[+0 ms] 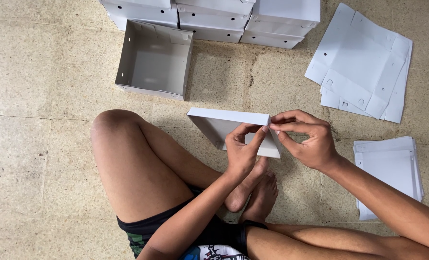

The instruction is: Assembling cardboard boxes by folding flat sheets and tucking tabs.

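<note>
Nearest, centre frame: half-folded white box (pixel 234 129), long axis running left-right, held just above my crossed feet. I see my left hand (pixel 241 151) pinched on its right corner from below; my right hand (pixel 306 139) pinched on the same corner from the right, fingertips almost meeting. Farther, right: flat cardboard blanks (pixel 364 62). Upper left: open finished box (pixel 154 60), stacked boxes (pixel 214 14).
</note>
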